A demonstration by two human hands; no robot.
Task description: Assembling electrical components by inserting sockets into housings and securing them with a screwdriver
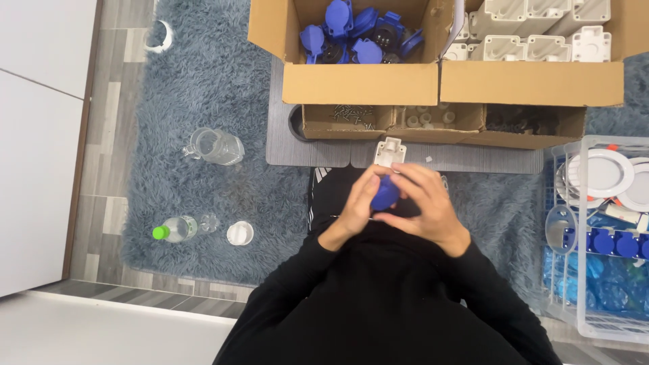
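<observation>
Matt brown cardboard boxes (358, 81) sit on a shaggy grey rug (203, 88). Beside the rug lies a smooth clear plastic bottle (177, 228); near the boxes, a glossy blue plastic part (385, 194).

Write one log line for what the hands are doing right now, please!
left hand: holds blue part | right hand: on same part | white housing: just beyond hands | box of blue parts: open, ahead

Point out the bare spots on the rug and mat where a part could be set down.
Free: the rug above the glass jug, and the rug strip between the jug and the bottle. The grey mat left of the small boxes is partly bare. Crowded: the cardboard boxes ahead and the clear bin at right.
</observation>
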